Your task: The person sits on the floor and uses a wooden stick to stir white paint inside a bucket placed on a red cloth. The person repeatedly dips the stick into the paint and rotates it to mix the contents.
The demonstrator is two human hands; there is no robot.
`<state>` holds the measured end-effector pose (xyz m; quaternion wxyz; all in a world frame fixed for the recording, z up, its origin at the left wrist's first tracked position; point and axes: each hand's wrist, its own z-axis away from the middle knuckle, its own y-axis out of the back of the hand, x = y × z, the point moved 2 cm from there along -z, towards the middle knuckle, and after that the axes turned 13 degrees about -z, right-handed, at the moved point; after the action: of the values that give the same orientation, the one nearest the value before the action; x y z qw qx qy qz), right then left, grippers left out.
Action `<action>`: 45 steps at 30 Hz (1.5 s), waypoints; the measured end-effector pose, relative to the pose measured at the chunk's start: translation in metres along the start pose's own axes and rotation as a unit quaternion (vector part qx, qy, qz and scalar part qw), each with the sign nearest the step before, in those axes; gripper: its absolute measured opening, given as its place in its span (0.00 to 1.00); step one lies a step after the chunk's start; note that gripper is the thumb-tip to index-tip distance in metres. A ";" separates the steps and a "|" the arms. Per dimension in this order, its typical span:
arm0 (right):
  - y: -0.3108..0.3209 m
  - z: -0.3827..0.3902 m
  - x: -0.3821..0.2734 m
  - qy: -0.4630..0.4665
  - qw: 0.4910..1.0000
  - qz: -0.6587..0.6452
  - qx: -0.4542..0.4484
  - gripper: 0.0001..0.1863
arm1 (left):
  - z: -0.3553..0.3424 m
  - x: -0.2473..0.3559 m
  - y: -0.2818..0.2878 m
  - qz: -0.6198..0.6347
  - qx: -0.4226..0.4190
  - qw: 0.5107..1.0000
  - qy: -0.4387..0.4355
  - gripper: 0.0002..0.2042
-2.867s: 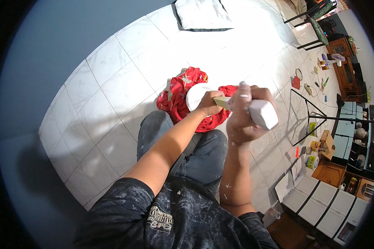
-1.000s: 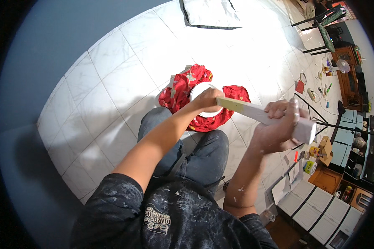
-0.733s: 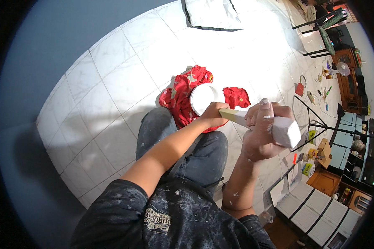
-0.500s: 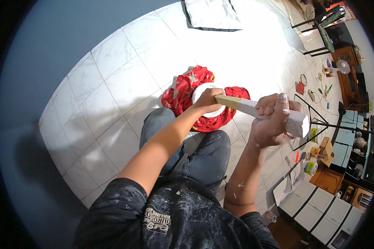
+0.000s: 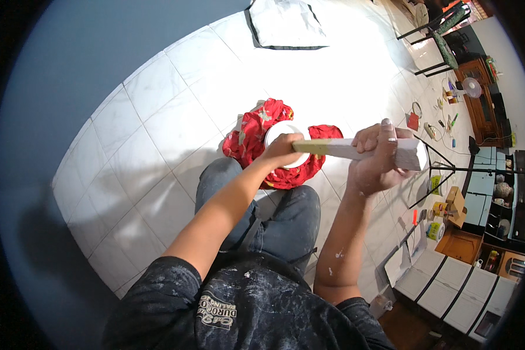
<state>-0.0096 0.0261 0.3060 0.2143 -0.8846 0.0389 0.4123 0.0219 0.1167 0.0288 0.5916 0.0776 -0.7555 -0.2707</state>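
Note:
Across my front lies a long square-edged bar [image 5: 341, 148], yellowish toward its left end and white toward its blocky right end. My left hand [image 5: 282, 150] grips the yellowish end. Wrapped round the white end is my right hand [image 5: 381, 158], with its thumb up along the side and white smears on the skin. Below the left hand sits a round white tub [image 5: 285, 127], partly covered by that hand and the bar; its inside cannot be made out. Bunched around the tub is a red patterned cloth [image 5: 248, 135], on the floor just past my knees.
A blue-grey wall [image 5: 70, 105] runs along the left of the white tiled floor [image 5: 157, 111]. Far ahead lies a white sheet-like bag [image 5: 289, 24]. To the right stand a black tripod [image 5: 449, 168], a dark-framed chair [image 5: 443, 49], a cardboard box [image 5: 455, 204] and white drawers [image 5: 437, 274].
The bar has tipped closer to level, its right end rising slightly. Both hands stay closed on it and shift a little left. The whole view has moved slightly too.

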 end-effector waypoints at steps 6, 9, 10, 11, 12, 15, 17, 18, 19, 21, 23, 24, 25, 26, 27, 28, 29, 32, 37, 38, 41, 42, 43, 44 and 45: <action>0.012 0.000 0.013 0.031 0.998 0.028 -0.047 0.14 | -0.034 0.015 -0.029 0.042 0.048 0.996 0.056 0.06; 0.001 0.000 0.008 -0.015 0.994 0.105 -0.011 0.12 | -0.029 0.030 -0.040 0.053 0.014 0.998 0.040 0.07; -0.001 -0.002 0.006 -0.017 0.994 0.104 -0.015 0.12 | -0.026 0.034 -0.039 0.051 0.001 0.998 0.036 0.07; -0.002 -0.005 0.005 -0.020 0.994 0.104 -0.019 0.12 | -0.020 0.034 -0.038 0.050 -0.028 0.996 0.064 0.08; -0.001 -0.007 0.004 -0.025 0.994 0.104 -0.022 0.12 | -0.014 0.034 -0.035 0.039 -0.036 0.998 0.040 0.09; 0.004 -0.019 0.006 -0.041 0.998 0.038 0.034 0.12 | -0.001 0.021 -0.023 0.015 -0.042 0.999 0.028 0.09; 0.005 -0.018 0.012 -0.018 0.999 0.008 0.040 0.12 | -0.006 0.001 -0.016 -0.017 -0.022 1.000 0.006 0.09; 0.008 -0.017 0.013 -0.005 0.999 -0.002 0.045 0.12 | -0.013 -0.002 -0.010 -0.031 -0.042 0.998 0.029 0.08; 0.007 -0.014 0.014 -0.005 0.999 -0.017 0.033 0.11 | -0.021 -0.008 -0.009 -0.044 -0.028 0.999 0.013 0.07; 0.007 -0.010 0.014 0.012 0.999 -0.013 0.032 0.12 | -0.038 -0.004 -0.008 -0.058 -0.001 0.998 0.023 0.05; 0.015 -0.007 0.015 0.031 0.999 0.019 0.032 0.12 | -0.045 0.000 -0.024 -0.016 0.034 0.999 0.019 0.04; 0.019 -0.007 0.013 0.040 0.997 0.049 0.041 0.12 | -0.050 0.004 -0.033 0.007 0.051 0.998 0.018 0.03; 0.021 -0.006 0.011 0.046 0.995 0.075 0.050 0.12 | -0.050 0.010 -0.040 0.065 0.042 0.997 0.018 0.02; 0.021 -0.005 0.009 0.051 0.992 0.101 0.058 0.12 | -0.050 0.013 -0.051 0.094 0.044 0.995 0.004 0.02; 0.022 -0.004 0.007 0.070 0.989 0.118 0.060 0.11 | -0.047 0.020 -0.059 0.086 0.027 0.996 -0.012 0.03; 0.020 -0.004 0.004 0.057 0.984 0.146 0.081 0.11 | -0.043 0.027 -0.063 0.077 0.009 0.997 -0.028 0.04; 0.017 -0.006 0.000 0.043 0.979 0.172 0.101 0.11 | -0.036 0.027 -0.067 0.063 -0.016 0.998 -0.016 0.05; 0.013 -0.012 -0.001 0.054 0.978 0.176 0.101 0.11 | -0.029 0.033 -0.060 0.070 -0.064 0.996 0.003 0.07; -0.006 -0.017 0.031 0.138 0.978 0.155 0.004 0.10 | -0.035 0.032 -0.031 0.089 -0.012 0.995 0.042 0.08; -0.015 -0.017 0.037 0.181 0.973 0.138 -0.041 0.11 | -0.040 0.026 -0.027 0.101 0.014 0.994 0.038 0.08; -0.042 -0.013 0.045 0.132 0.980 0.060 -0.139 0.11 | -0.036 0.018 -0.007 -0.023 0.094 0.993 0.070 0.10; -0.044 -0.015 0.045 0.076 0.977 0.058 -0.190 0.12 | -0.036 0.023 0.003 -0.063 0.116 0.989 0.072 0.10; -0.050 -0.013 0.051 0.070 0.975 0.015 -0.208 0.12 | -0.037 0.028 0.015 -0.103 0.138 0.982 0.072 0.11; -0.065 -0.008 0.057 0.064 0.970 -0.046 -0.231 0.13 | -0.027 0.011 0.029 -0.134 0.124 0.979 0.093 0.10; -0.069 -0.005 0.053 0.038 0.961 -0.059 -0.268 0.14 | -0.025 -0.001 0.032 -0.151 0.096 0.979 0.100 0.10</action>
<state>0.0459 0.0920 0.2930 -0.0081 -0.9253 -0.1169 0.3608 0.0517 0.1360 0.0482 0.6064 0.2743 -0.6942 -0.2741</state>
